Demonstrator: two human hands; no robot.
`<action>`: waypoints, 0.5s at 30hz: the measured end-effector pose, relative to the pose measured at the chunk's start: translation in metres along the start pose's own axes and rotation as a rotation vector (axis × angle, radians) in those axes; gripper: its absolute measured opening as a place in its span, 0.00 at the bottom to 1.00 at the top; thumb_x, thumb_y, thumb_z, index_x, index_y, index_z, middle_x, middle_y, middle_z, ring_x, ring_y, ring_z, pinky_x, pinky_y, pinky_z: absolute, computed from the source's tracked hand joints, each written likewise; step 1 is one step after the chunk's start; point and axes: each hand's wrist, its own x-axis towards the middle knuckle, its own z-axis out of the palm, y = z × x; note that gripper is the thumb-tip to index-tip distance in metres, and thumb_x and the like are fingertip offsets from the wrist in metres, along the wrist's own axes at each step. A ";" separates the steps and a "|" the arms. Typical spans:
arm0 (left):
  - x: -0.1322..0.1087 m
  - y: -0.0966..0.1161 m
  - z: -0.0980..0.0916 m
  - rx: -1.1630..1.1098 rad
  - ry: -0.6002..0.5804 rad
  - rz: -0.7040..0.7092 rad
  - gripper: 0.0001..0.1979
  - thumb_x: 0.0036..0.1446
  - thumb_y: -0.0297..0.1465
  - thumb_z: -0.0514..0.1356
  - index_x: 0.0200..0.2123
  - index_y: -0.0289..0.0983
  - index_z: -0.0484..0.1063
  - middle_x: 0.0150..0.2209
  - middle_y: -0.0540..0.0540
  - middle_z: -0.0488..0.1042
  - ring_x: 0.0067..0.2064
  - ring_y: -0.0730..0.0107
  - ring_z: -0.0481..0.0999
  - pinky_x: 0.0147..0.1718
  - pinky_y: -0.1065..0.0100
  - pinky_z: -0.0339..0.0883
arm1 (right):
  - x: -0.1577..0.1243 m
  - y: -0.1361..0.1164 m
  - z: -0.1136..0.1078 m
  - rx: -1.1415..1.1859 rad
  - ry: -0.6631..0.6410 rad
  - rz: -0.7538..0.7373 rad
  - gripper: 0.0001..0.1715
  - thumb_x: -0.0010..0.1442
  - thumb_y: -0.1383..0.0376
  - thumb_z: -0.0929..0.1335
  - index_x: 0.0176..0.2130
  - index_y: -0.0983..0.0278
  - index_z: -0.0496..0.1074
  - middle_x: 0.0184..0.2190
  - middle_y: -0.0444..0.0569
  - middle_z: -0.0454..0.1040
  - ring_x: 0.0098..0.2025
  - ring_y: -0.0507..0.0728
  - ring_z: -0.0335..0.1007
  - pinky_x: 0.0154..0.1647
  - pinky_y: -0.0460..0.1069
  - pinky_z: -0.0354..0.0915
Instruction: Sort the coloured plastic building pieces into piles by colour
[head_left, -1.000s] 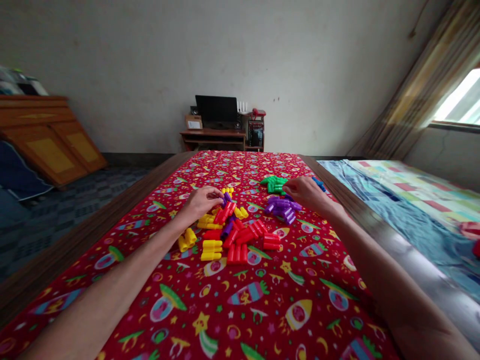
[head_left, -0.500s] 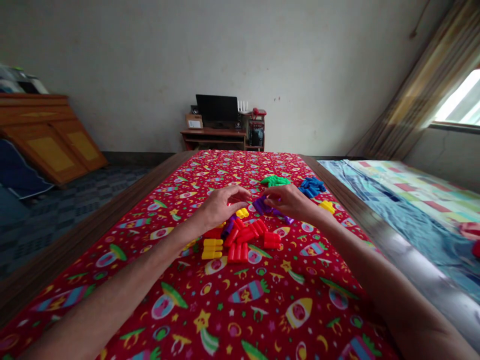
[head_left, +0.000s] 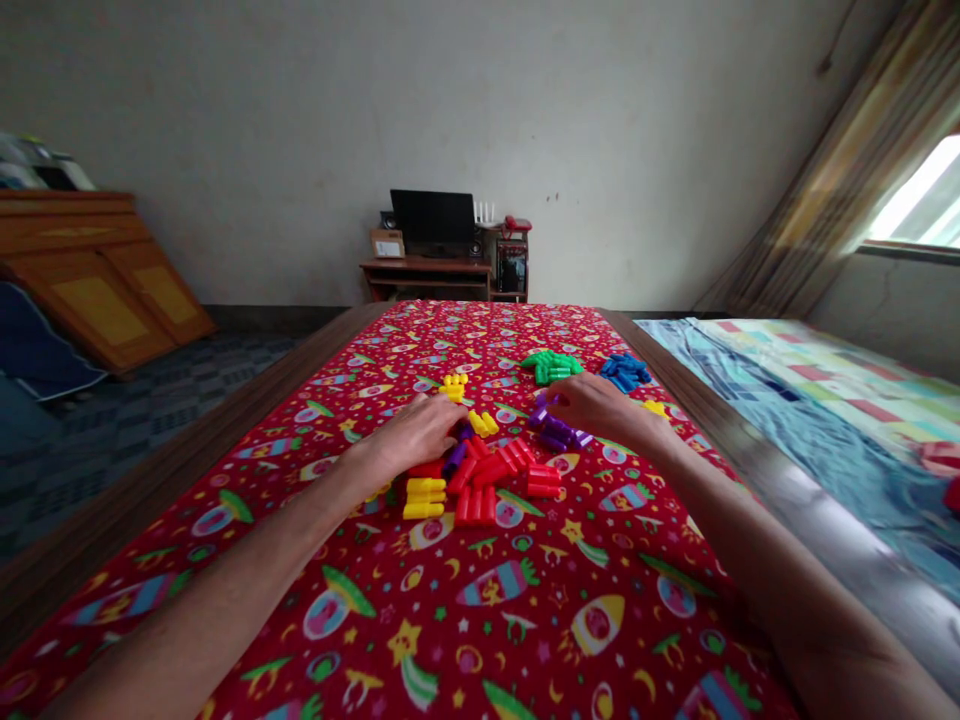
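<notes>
My left hand (head_left: 417, 432) lies over the far left of a mixed pile of red blocks (head_left: 495, 475), yellow blocks (head_left: 424, 496) and a few purple ones. Its fingers stretch forward onto the pile beside a purple block (head_left: 454, 456). My right hand (head_left: 594, 404) rests on a small heap of purple blocks (head_left: 556, 432), with fingers curled down and pinching one at its far edge. The two hands are apart, with loose yellow blocks (head_left: 483, 423) between them.
A green block heap (head_left: 553, 366) and a blue block heap (head_left: 624, 371) sit farther back on the red patterned tablecloth (head_left: 525, 610). More yellow blocks (head_left: 453, 384) lie behind my left hand, others by my right wrist. A bed (head_left: 817, 400) borders the table's right edge.
My hands met over the middle half a second ago and have separated. The right hand moved right and down onto the purple heap; the left hand dropped back onto the mixed pile.
</notes>
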 end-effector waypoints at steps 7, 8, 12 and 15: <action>0.001 -0.013 0.003 -0.050 0.041 0.099 0.06 0.54 0.30 0.61 0.37 0.39 0.73 0.40 0.45 0.77 0.45 0.60 0.73 0.50 0.59 0.60 | -0.001 -0.017 -0.002 0.016 0.135 -0.097 0.17 0.63 0.67 0.61 0.26 0.66 0.70 0.19 0.42 0.61 0.22 0.47 0.43 0.26 0.49 0.42; 0.001 -0.018 0.001 -0.056 0.044 0.106 0.06 0.54 0.31 0.61 0.37 0.39 0.73 0.39 0.46 0.77 0.44 0.61 0.73 0.49 0.61 0.61 | -0.001 -0.020 -0.001 0.014 0.125 -0.111 0.17 0.63 0.68 0.60 0.26 0.66 0.70 0.20 0.43 0.61 0.22 0.47 0.43 0.26 0.49 0.42; 0.002 -0.036 -0.013 -0.180 0.083 0.131 0.08 0.55 0.36 0.59 0.35 0.41 0.74 0.36 0.47 0.77 0.40 0.63 0.74 0.45 0.65 0.64 | -0.002 -0.027 0.004 -0.006 0.078 -0.146 0.16 0.64 0.69 0.61 0.28 0.66 0.72 0.22 0.44 0.66 0.23 0.48 0.48 0.27 0.49 0.43; 0.001 -0.042 -0.028 -0.277 0.123 0.151 0.09 0.53 0.38 0.59 0.33 0.41 0.75 0.36 0.45 0.78 0.39 0.61 0.75 0.43 0.65 0.66 | -0.003 -0.030 0.008 0.018 0.110 -0.182 0.16 0.65 0.67 0.61 0.29 0.66 0.74 0.23 0.46 0.69 0.25 0.48 0.53 0.28 0.48 0.46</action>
